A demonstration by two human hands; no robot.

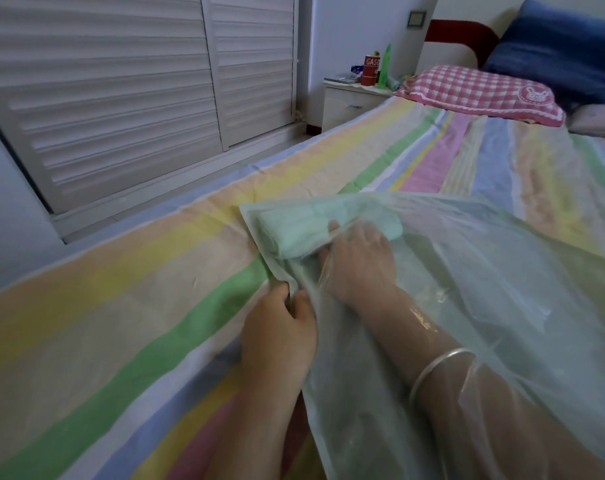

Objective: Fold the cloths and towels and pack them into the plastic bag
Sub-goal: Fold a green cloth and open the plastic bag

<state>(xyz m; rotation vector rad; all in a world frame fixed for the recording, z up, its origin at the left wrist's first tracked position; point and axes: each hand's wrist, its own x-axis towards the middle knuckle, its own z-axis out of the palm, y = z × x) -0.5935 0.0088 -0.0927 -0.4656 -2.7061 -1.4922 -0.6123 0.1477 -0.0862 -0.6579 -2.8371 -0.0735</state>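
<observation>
Head view showed the packing step. The left hand [277, 337] pinched the near edge of the plastic bag [484, 271], which lay on the bed [121, 306]. The right hand [360, 261] was deep inside the bag, against the folded green towel [294, 226] at the bag's far corner. Whether it gripped or only pushed the towel, I could not tell. The next move probably called for drawing the arm out without dragging the towel back.

We see a translucent plastic bag [467, 271] lying crumpled across the striped bedsheet [121, 306], its closed end pointing away from us. Inside it, pushed into the far corner, lies a mint-green towel [294, 230], folded into a thick rectangle and hazy through the film.
</observation>
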